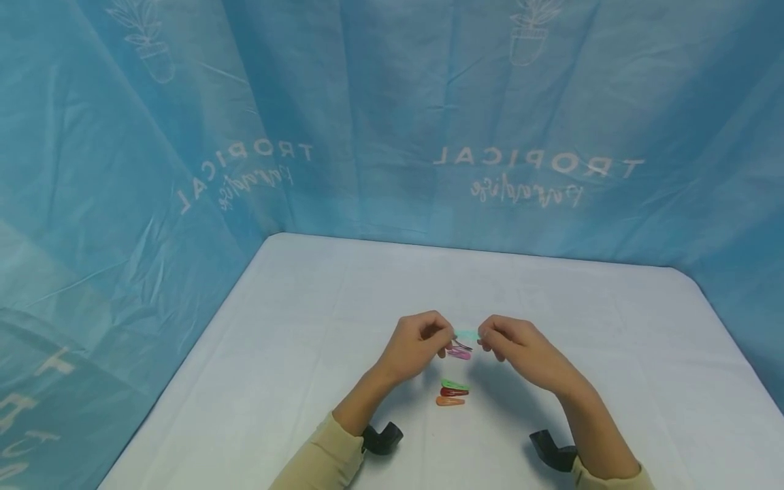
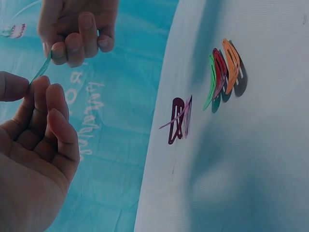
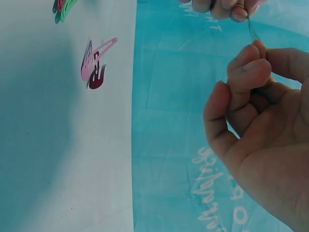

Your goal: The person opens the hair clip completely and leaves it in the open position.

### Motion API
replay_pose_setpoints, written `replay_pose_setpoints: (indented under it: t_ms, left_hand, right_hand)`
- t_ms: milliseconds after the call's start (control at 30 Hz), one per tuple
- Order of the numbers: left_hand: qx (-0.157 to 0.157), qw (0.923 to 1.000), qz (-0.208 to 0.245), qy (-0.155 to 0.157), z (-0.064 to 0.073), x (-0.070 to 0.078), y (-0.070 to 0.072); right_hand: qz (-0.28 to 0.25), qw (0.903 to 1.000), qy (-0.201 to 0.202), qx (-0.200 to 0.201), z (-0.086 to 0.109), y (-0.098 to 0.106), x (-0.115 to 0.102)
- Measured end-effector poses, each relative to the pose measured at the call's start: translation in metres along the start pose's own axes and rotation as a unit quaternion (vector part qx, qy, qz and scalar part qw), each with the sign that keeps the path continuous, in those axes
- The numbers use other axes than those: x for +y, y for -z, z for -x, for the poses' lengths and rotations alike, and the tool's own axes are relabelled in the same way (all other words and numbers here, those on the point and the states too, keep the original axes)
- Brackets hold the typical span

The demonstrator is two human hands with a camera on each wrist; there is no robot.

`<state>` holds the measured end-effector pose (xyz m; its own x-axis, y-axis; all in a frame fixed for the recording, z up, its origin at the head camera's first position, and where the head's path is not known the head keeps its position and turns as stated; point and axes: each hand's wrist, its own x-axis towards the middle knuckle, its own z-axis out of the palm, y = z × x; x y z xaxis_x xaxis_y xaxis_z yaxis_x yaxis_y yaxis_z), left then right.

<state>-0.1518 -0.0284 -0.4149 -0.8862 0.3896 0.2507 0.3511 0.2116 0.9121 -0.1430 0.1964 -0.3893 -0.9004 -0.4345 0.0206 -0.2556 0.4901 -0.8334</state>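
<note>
A thin teal hair clip point(image 1: 467, 335) is held up between both hands, one end in each. My left hand point(image 1: 421, 340) pinches its left end between thumb and fingertip, the other fingers loosely bent. At the opposite end, my right hand point(image 1: 520, 346) pinches it the same way; in the right wrist view the teal clip point(image 3: 253, 30) appears nearly edge-on. Below the hands, a pink hair clip point(image 1: 459, 354) and a dark maroon one point(image 2: 175, 121) lie crossed on the white table.
Closer to the body, a green clip point(image 1: 455, 385), a red clip point(image 1: 454, 393) and an orange clip point(image 1: 450, 401) lie side by side on the white tablecloth point(image 1: 294, 327). Blue printed curtains point(image 1: 392, 122) hang behind and left of the table.
</note>
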Motion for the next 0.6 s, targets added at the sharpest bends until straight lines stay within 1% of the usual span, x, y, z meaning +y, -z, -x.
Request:
replay_pose_setpoints:
  t_ms: [133, 267, 367, 467, 600]
  left_hand:
    - [-0.002, 0.9999, 0.013, 0.010, 0.000, 0.004, 0.002]
    - [-0.011, 0.9992, 0.036, 0.011, 0.003, 0.020, 0.007]
    - [-0.018, 0.9988, 0.044, 0.007, 0.005, 0.032, 0.010]
    - [-0.020, 0.9986, 0.048, 0.003, 0.005, 0.035, 0.011]
    - [-0.021, 0.9983, 0.055, 0.001, 0.005, 0.034, 0.010]
  right_hand:
    - [-0.014, 0.9999, -0.001, 0.003, -0.001, -0.002, -0.001]
    - [-0.024, 0.9997, 0.001, 0.004, -0.001, -0.003, -0.001]
    - [-0.030, 0.9995, 0.004, 0.006, -0.001, -0.003, -0.001]
    - [-0.033, 0.9994, 0.011, 0.010, -0.001, -0.004, 0.000]
    - [-0.030, 0.9992, 0.018, 0.019, -0.001, -0.005, 0.001]
